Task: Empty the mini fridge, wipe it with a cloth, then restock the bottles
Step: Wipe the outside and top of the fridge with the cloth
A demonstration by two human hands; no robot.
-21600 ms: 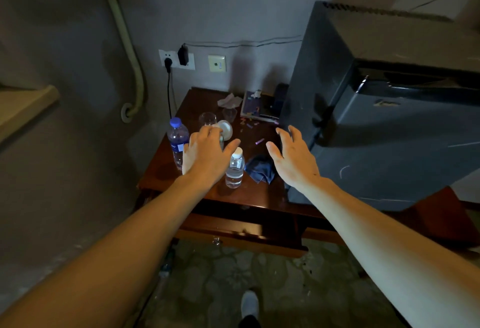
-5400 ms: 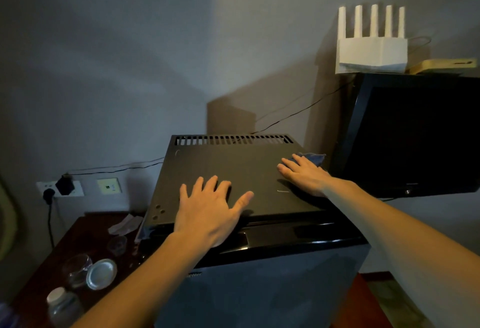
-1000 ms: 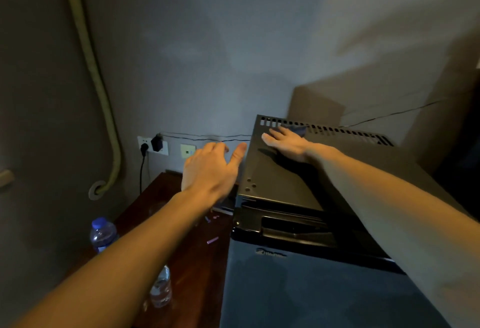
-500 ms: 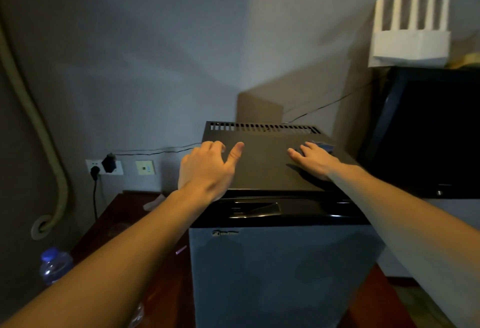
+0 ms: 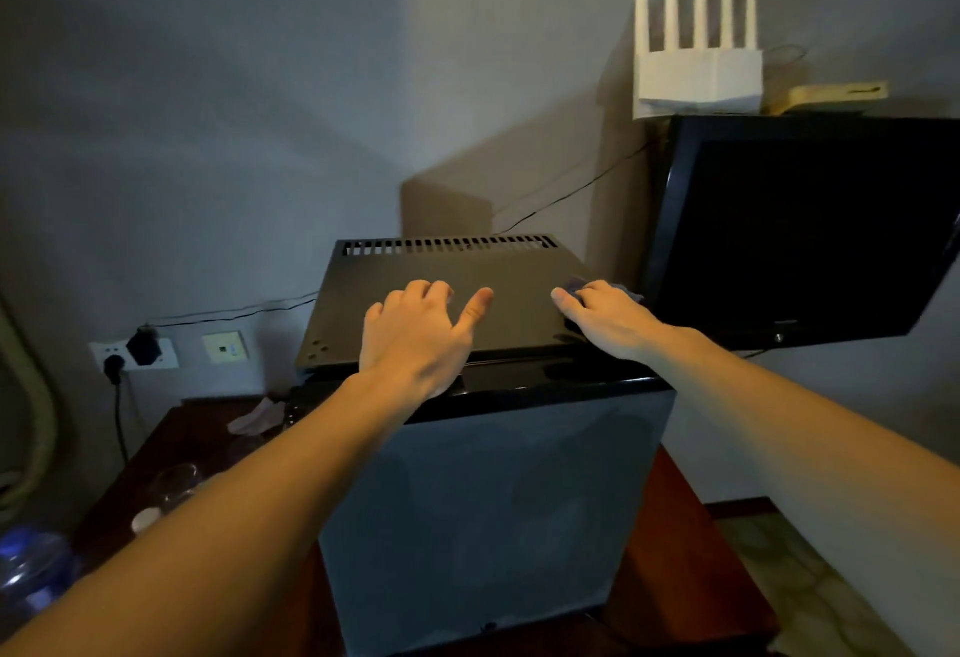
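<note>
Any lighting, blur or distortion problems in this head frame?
Head view: dim overall, the mini fridge throwing a hard shadow on the wall behind; wide-angle bending tilts the television; the router antennas and the bottle at lower left are smeared; the cloth under the right hand barely shows.

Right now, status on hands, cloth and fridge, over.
Left hand empty, over mini fridge top. Right hand presses cloth, right side. Door closed. TV close alongside.
</note>
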